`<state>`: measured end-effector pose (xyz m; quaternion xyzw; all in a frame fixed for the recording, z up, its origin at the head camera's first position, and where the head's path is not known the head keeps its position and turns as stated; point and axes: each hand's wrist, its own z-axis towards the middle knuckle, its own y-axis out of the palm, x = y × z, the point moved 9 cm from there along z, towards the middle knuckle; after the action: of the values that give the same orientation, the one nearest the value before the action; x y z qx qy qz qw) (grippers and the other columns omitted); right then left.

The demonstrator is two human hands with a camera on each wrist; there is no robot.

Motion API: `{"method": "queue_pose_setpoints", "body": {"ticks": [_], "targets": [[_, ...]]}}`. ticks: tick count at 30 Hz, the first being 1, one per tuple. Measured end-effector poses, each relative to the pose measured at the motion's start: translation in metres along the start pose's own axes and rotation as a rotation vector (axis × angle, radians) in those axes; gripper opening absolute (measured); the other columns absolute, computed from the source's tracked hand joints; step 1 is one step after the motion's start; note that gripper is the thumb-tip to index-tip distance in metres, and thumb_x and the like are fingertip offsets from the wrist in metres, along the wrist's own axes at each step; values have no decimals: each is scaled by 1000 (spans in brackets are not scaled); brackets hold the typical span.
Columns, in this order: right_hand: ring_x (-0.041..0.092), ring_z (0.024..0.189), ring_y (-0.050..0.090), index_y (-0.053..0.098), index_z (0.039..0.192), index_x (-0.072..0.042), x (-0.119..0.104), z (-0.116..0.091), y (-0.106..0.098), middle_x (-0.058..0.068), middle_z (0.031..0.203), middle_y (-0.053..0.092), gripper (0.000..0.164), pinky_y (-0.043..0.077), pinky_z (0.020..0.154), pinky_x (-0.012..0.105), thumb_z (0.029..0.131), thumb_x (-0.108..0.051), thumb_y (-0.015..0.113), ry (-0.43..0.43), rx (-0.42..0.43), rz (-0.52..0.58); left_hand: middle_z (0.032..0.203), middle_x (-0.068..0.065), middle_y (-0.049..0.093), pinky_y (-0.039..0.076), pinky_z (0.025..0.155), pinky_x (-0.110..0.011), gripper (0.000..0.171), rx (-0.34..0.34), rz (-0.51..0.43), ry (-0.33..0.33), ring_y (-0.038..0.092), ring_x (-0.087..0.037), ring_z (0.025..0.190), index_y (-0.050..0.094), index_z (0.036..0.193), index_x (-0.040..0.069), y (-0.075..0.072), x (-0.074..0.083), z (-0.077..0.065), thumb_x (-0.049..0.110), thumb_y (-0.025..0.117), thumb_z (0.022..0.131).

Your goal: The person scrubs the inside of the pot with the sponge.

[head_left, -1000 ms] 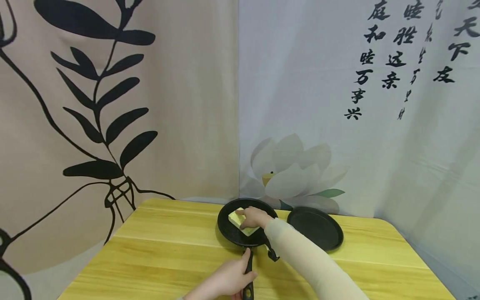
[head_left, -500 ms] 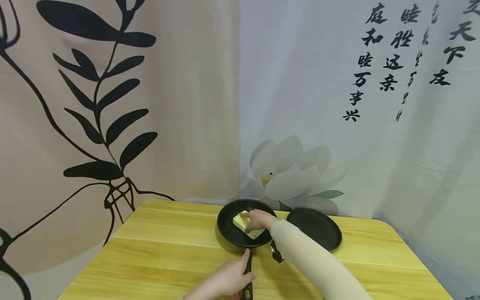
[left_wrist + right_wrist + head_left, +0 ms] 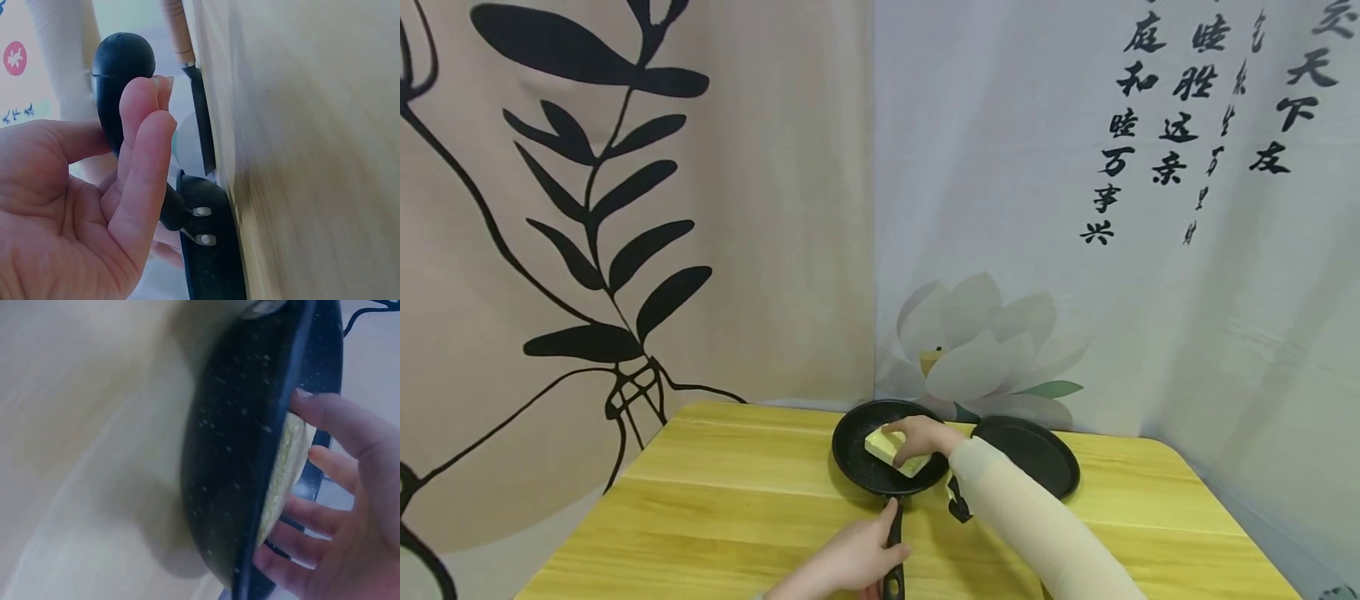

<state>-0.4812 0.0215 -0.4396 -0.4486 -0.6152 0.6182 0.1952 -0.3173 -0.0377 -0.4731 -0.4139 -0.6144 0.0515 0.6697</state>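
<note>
A black frying pan (image 3: 857, 467) rests at the table's far side, its handle (image 3: 895, 533) pointing toward me. My left hand (image 3: 857, 554) grips that handle, thumb laid along the top; in the left wrist view its fingers (image 3: 147, 162) curl about the handle. Inside the pan lies a pale yellow block that looks like a sponge (image 3: 880, 442). My right hand (image 3: 921, 437) holds it from above. From the right wrist view, the thumb is near one end of the sponge (image 3: 281, 469) and the fingers are along its side. Part of the sponge is hidden under the hand.
A flat black pan (image 3: 1030, 454) sits right of the frying pan, partly behind my right sleeve. A small dark object (image 3: 958, 507) shows beside the sleeve. In the left wrist view, a wooden handle (image 3: 179, 31) joins a dark piece. A printed curtain (image 3: 775, 250) hangs behind the table.
My right hand has slid the sponge a little right and toward me inside the frying pan, then barely moved. My left hand stays on the handle. The view has shifted slightly.
</note>
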Motion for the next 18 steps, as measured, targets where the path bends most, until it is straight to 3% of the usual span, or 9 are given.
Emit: {"method": "queue_pose_setpoints", "body": {"ticks": [4,9,18], "targets": [[28,129,46,54,140,-17,1,-2,-4,6,141,52,68,43,101,44,78,-25,81,-5,-38,-12,46,-5,58,50,38,-36,76,6,-109,-18,55,-15,35,22,149,-10,-4,22,-16,28,61,96],[26,127,48,55,140,-19,-1,-5,-10,3,140,53,66,44,99,41,79,-26,80,-10,-65,-43,48,-6,59,52,41,-41,73,18,-102,-43,56,-15,37,24,149,-8,-4,24,-19,26,61,97],[26,129,46,54,141,-21,4,-18,-34,4,142,51,66,44,99,40,80,-26,79,34,-46,-31,49,-9,59,51,39,-42,75,7,-158,-30,58,-18,38,22,149,-9,-4,26,-19,24,62,96]]}}
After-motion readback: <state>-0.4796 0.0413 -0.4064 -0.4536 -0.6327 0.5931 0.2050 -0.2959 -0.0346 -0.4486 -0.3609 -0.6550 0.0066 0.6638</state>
